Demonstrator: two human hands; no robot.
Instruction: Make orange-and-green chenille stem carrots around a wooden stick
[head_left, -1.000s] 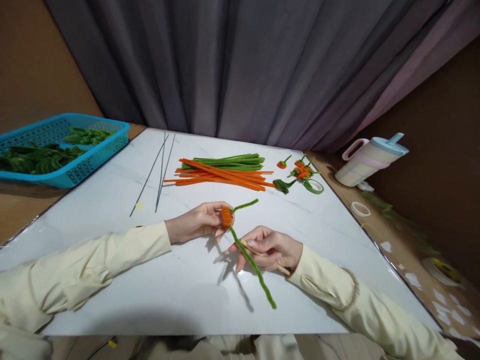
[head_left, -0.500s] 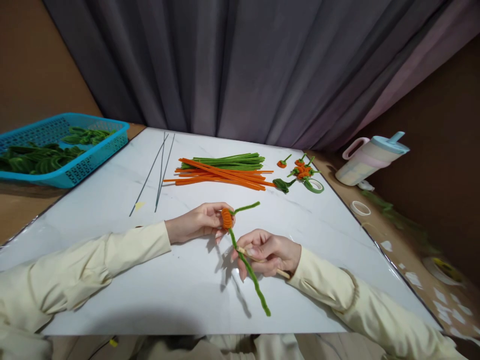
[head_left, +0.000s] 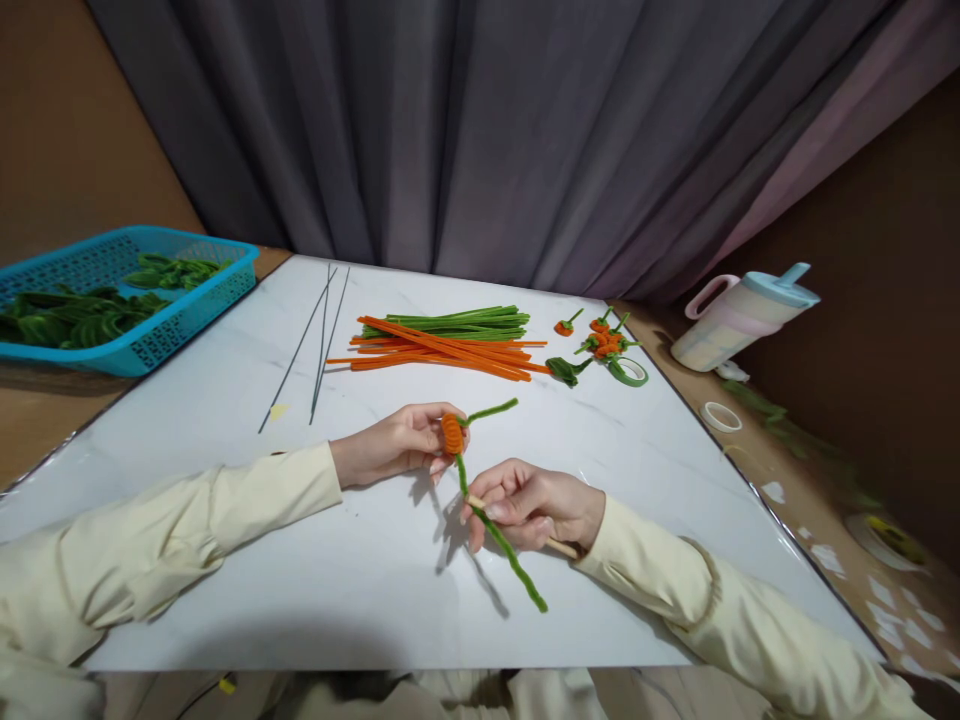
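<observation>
Our left hand (head_left: 390, 445) pinches the orange coil (head_left: 452, 433); right hand (head_left: 536, 505) grips wooden stick (head_left: 559, 546) w/ green pipe cleaner (head_left: 504, 540) between our hands, above tabletop (head_left: 375, 580). Risk: coil unwinds if pinch slackens.

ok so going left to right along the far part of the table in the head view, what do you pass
blue basket → thin wires → orange and green pipe cleaners → small orange pieces → tape roll → tumbler

Blue basket (head_left: 187, 310) of green pieces sits off the table's left edge; lidded jug (head_left: 739, 318) beyond its right edge.
</observation>
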